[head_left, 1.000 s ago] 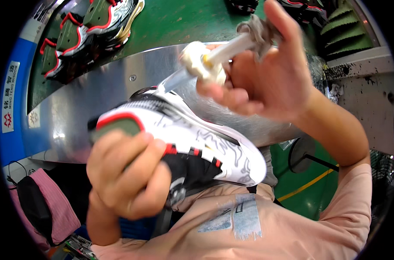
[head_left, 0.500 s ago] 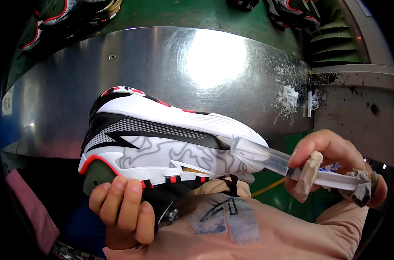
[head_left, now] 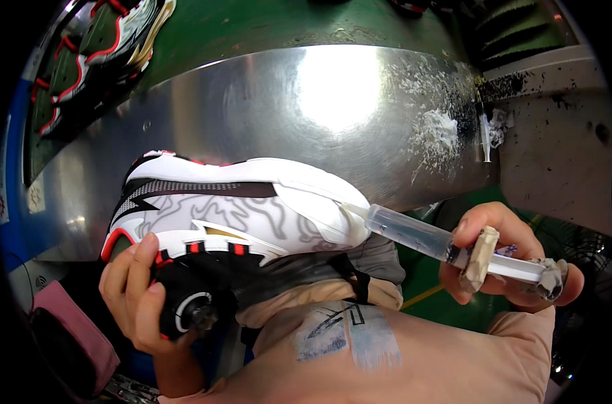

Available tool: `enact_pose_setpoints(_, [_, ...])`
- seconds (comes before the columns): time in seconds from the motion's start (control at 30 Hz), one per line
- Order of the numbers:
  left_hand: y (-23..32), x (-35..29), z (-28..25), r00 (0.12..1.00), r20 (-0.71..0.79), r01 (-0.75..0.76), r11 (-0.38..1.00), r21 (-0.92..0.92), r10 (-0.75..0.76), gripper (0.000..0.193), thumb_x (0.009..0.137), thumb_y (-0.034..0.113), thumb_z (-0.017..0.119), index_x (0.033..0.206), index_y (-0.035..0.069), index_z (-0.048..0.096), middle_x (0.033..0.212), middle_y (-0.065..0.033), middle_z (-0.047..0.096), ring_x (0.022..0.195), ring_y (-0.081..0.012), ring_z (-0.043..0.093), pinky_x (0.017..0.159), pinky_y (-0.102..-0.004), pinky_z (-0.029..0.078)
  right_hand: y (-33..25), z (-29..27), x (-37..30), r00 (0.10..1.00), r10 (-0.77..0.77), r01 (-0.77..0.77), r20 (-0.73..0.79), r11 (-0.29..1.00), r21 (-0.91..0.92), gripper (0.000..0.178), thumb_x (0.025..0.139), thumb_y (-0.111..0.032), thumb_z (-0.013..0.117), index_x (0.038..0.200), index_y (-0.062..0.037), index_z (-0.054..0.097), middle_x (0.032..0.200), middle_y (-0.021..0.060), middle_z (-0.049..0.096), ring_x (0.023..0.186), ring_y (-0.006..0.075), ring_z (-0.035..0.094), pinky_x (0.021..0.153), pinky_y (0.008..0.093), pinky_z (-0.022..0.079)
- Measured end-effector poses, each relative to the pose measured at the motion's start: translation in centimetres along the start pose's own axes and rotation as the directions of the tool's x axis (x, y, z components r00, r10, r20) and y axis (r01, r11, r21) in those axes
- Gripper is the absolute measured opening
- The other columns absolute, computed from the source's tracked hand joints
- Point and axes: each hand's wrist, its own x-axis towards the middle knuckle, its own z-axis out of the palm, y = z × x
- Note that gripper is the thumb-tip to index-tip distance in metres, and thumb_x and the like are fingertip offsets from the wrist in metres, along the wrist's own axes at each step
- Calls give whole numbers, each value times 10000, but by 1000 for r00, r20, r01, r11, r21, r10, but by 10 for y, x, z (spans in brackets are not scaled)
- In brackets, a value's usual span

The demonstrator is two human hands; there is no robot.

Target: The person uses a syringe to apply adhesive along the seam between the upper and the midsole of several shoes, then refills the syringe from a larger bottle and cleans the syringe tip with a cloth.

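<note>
A white sneaker (head_left: 245,212) with grey swirl lines, black side panels and red accents lies on its side in the air, sole edge facing away from me. My left hand (head_left: 136,289) grips it by the collar at the heel end, fingers over the olive lining. In my right hand (head_left: 504,252) is a clear plastic syringe (head_left: 413,232) with tape wrapped round its flange and plunger end. Its tip touches or nearly touches the seam between upper and sole at the toe. Clear contents show in the barrel.
Beyond the shoe stands a shiny metal ledge (head_left: 252,101) with white dried residue (head_left: 440,131) at its right. Another small syringe (head_left: 486,138) lies by that residue. Several similar shoes (head_left: 127,30) sit at the far left on a green surface (head_left: 252,27). A pink cloth (head_left: 83,330) hangs lower left.
The shoe has moved left and turned slightly. The syringe tip has gone from the end of the dark side panel to the toe seam. My left hand has shifted left with the shoe.
</note>
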Motion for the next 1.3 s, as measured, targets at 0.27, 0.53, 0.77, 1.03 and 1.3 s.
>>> enact_pose_setpoints(0.27, [-23, 73, -12, 971, 200, -128, 991, -37, 132, 702, 575, 328, 848, 1060, 17, 447, 1041, -190, 625, 967, -360, 608, 869, -423, 466, 53, 4, 25, 949, -307, 306, -72, 846, 437, 1278, 552, -934, 331, 1291, 107, 281, 895, 111, 503, 643, 69, 376, 563, 201, 324])
enact_pose_setpoints(0.53, [-32, 133, -18, 882, 442, -246, 959, 140, 161, 758, 412, 473, 852, 954, 45, 540, 803, -64, 596, 723, -264, 575, 676, -350, 422, 61, 5, 33, 968, -159, 243, -194, 791, 561, 1290, 482, -917, 473, 1308, 50, 259, 822, 80, 484, 664, 103, 375, 557, 205, 300])
enact_pose_setpoints(0.77, [-4, 133, -27, 839, 487, 187, 969, 162, -243, 742, 406, 401, 891, 930, 57, 494, 650, -46, 549, 583, -200, 521, 568, -307, 403, 62, 2, 34, 981, -143, 191, -131, 821, 538, 1138, 547, -771, 557, 1327, 3, 260, 884, 72, 490, 715, 96, 403, 601, 201, 319])
enact_pose_setpoints(1.03, [-60, 162, 15, 898, 383, 239, 971, -14, -216, 481, 514, 208, 816, 853, 13, 535, 729, -47, 601, 635, -103, 530, 593, -259, 454, 47, -26, 38, 957, -140, 223, -255, 916, 332, 1229, 477, -692, 730, 1371, -27, 212, 986, 67, 504, 797, 74, 444, 663, 175, 366])
enact_pose_setpoints(1.3, [-89, 298, 161, 749, 62, 658, 751, 44, -660, 669, 667, 364, 700, 1216, 56, 474, 1100, -239, 590, 991, -367, 597, 869, -415, 461, 55, -74, 37, 943, -157, 187, -292, 979, 78, 1185, 494, -618, 806, 1363, -47, 237, 1057, 89, 516, 851, 106, 486, 712, 211, 403])
